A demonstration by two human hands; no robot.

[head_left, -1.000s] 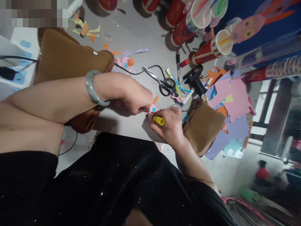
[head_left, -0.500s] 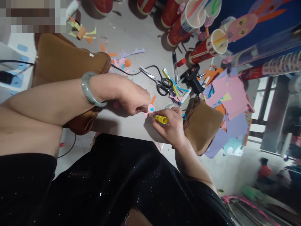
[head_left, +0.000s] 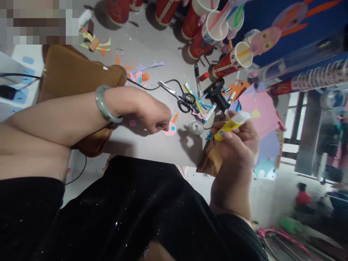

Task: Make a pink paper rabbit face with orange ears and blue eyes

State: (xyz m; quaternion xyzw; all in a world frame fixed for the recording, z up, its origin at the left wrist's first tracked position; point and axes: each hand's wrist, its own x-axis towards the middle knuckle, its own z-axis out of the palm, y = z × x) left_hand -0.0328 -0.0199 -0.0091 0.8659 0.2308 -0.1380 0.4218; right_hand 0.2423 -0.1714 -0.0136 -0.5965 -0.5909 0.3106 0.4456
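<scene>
A yellow glue stick (head_left: 227,127) with a white end is gripped in my right hand (head_left: 240,145), raised over the right part of the table. My left hand (head_left: 156,114), a pale green bangle on its wrist, rests on the tabletop with fingers curled. Its fingertips meet the left edge of a pink round paper cut-out (head_left: 169,131); whether they pinch or press it I cannot tell. The cut-out bears a blue dot and an orange paper strip. Between my hands lies a clear roll of tape (head_left: 195,127). Black-handled scissors (head_left: 184,103) lie behind the cut-out.
A black glue gun (head_left: 217,95) and a pen (head_left: 197,78) lie beyond my right hand. Several red paper cups (head_left: 230,63) stand along the back. Coloured paper sheets (head_left: 262,108) are at right. A brown cushion (head_left: 81,69) lies under my left arm, near paper scraps (head_left: 138,75).
My right hand has lifted the glue stick off the pink cut-out and moved right, tilting it white end up. The tape roll now shows fully. My left hand stays nearly still.
</scene>
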